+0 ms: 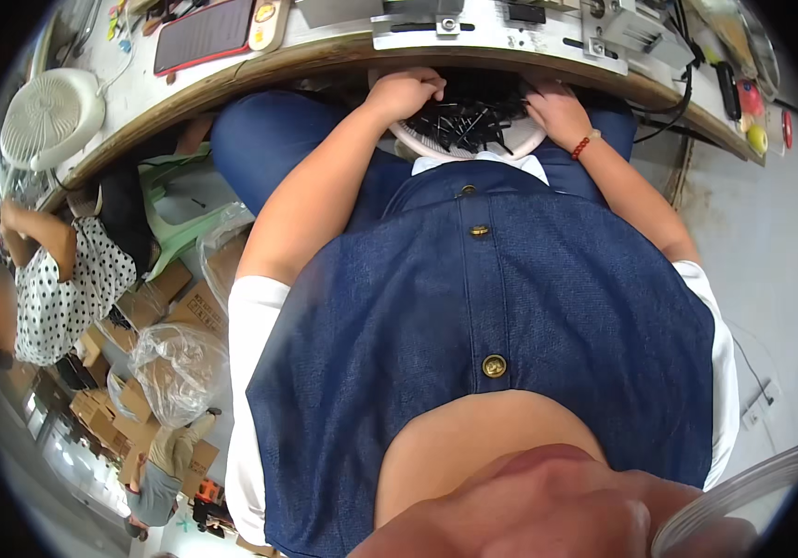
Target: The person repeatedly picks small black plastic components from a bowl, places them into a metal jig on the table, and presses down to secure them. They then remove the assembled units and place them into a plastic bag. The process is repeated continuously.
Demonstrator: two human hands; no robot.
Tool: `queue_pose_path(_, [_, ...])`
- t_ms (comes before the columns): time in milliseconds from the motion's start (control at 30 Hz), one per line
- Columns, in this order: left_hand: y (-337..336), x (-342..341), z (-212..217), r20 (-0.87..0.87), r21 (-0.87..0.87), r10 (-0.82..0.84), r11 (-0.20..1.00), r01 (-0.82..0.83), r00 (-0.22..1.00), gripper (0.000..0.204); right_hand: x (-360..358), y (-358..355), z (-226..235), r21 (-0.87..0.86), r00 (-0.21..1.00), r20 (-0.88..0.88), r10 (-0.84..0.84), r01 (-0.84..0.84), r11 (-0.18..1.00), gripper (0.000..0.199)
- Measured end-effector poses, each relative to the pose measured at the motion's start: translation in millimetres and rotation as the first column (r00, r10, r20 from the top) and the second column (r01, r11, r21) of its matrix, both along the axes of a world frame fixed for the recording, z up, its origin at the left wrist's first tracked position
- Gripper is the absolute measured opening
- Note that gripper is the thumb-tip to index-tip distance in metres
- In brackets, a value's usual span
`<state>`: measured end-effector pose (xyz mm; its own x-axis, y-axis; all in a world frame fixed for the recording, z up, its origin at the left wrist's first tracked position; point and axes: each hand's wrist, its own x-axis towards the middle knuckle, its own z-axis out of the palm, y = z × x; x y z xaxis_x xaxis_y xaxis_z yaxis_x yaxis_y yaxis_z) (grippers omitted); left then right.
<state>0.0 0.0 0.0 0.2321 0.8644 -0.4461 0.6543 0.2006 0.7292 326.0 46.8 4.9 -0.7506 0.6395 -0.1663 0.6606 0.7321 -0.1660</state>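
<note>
A round white basket (531,145) rests on my lap, just under the table's edge. Many thin black pieces, long and pin-like, lie heaped (470,125) in it; I cannot make out their exact kind. At the basket's left side is my left hand (406,94), its fingers curled in over the heap. Whatever those fingers hold, if anything, is hidden. My right hand (562,113), with a red bead bracelet (587,142) at the wrist, is by the basket's right rim. Its fingertips disappear into shadow beneath the tabletop.
The wooden table edge (325,67) curves close above both hands. A metal fixture (501,35) is mounted on top, beside a red-edged phone (204,37) and a white fan (53,119). Cables (690,93) hang at the right. Another person (78,279) sits at the left, near cardboard boxes (202,312).
</note>
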Motion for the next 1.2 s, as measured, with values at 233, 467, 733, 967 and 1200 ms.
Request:
queue_pose_path(233, [-2.8, 16.7, 7.4, -0.231, 0.123, 0.001, 0.992, 0.028, 0.973, 0.036, -30.5, -15.1, 12.0, 0.058, 0.999, -0.046, -0.009, 0.012, 0.998, 0.041])
queue_pose_path(467, [-10.5, 15.7, 12.7, -0.443, 0.084, 0.042, 0.996, -0.006, 0.896, 0.051, -71.2, -48.5, 20.0, -0.020, 0.978, -0.141, 0.153, -0.157, 0.987, 0.069])
queue_pose_path(733, [3.0, 0.5, -4.3, -0.563, -0.226, -0.195, 0.971, 0.077, 0.803, 0.052, -97.7, -20.5, -8.8, -0.073, 0.944, 0.118, 0.309, -0.302, 0.951, 0.063])
queue_pose_path(967, [-17.5, -0.1, 1.2, -0.646, -0.170, -0.216, 0.976, 0.138, 0.732, 0.046, -81.7, -5.2, 10.6, -0.127, 0.998, 0.005, 0.060, -0.059, 0.990, 0.069])
queue_pose_path(1200, [-32.6, -18.4, 221.9, 0.303, 0.091, -0.477, 0.876, 0.473, 0.825, 0.051, -68.5, 4.6, 174.5, -0.668, 0.916, -0.379, 0.131, -0.369, 0.647, 0.023])
